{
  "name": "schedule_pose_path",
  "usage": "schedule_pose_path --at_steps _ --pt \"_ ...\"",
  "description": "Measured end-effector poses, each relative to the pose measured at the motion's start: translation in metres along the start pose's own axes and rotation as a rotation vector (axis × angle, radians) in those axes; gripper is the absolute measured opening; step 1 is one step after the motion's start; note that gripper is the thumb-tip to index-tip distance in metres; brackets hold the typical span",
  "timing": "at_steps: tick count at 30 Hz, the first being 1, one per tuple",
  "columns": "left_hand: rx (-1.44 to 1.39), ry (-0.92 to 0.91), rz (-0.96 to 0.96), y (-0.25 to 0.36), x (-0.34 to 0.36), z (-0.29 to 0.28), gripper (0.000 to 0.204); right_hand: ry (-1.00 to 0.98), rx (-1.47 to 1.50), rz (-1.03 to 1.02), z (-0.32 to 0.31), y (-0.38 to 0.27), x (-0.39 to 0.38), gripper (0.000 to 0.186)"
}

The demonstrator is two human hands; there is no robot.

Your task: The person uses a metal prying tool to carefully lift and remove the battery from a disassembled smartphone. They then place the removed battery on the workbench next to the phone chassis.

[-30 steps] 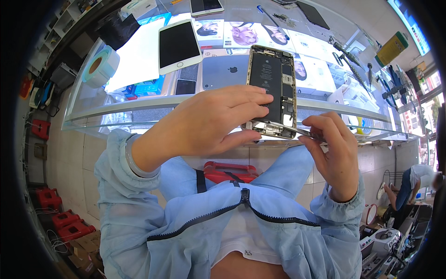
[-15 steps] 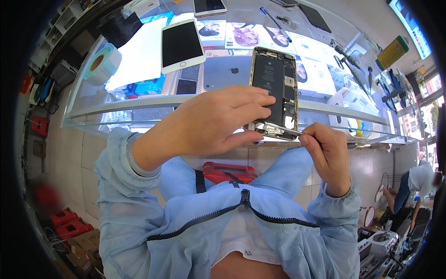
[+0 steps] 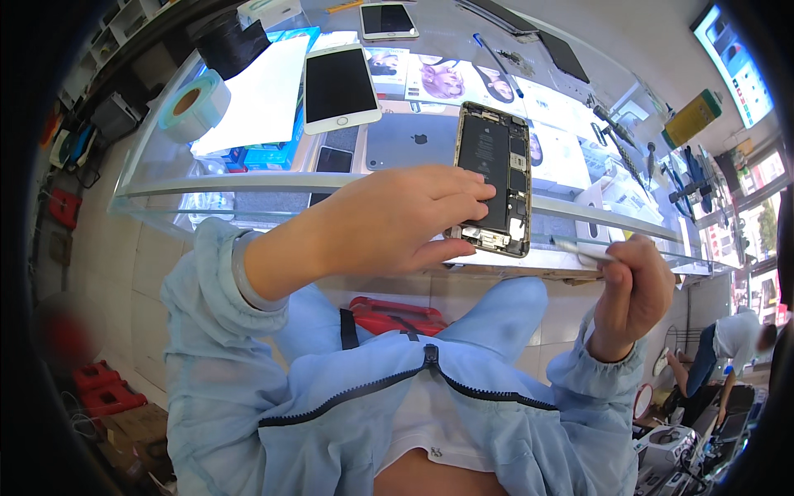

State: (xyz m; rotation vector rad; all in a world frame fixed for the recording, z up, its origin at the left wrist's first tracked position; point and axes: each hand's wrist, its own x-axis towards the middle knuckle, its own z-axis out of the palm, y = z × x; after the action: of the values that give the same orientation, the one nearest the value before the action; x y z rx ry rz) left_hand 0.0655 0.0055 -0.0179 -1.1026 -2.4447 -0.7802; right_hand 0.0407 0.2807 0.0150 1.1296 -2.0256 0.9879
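Resting on glass counter: opened phone, tape roll.

Glass counter carries the clutter. White phone lies face up, screen dark, partly on a white sheet. Roll of pale tape sits just left of the sheet, near the counter's left edge. Smaller phone sits at the far edge, well behind the white one. Blue pen lies diagonally toward the back, dark flat slab beside it. Grey tablet back shows under the glass, with printed photo cards next to it. Yellow-green box at far right, hand tools scattered near it. Red toolbox below the counter. Another person bends over at lower right.
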Motion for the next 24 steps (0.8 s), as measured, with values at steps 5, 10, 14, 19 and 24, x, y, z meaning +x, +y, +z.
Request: schedule_pose_path --at_steps 5,10,14,19,24 --pt "0.011 -0.006 0.011 0.0 0.0 0.0 0.033 0.101 0.033 -0.019 -0.001 -0.003 -0.008 0.036" --pt "-0.001 0.009 0.014 -0.001 -0.003 0.002 0.034 0.221 0.078 -0.043 -0.004 -0.008 -0.012 0.048" --pt "-0.021 0.012 0.013 -0.002 -0.003 0.003 0.034 0.319 0.114 -0.03 -0.004 -0.014 -0.021 0.054" --pt "-0.022 0.008 -0.004 0.001 -0.003 0.002 0.033 0.465 0.198 -0.156 -0.009 -0.009 -0.031 0.057" --pt "0.0 0.022 -0.001 0.002 -0.003 0.004 0.032 0.495 0.222 -0.266 -0.023 -0.016 -0.029 0.055"
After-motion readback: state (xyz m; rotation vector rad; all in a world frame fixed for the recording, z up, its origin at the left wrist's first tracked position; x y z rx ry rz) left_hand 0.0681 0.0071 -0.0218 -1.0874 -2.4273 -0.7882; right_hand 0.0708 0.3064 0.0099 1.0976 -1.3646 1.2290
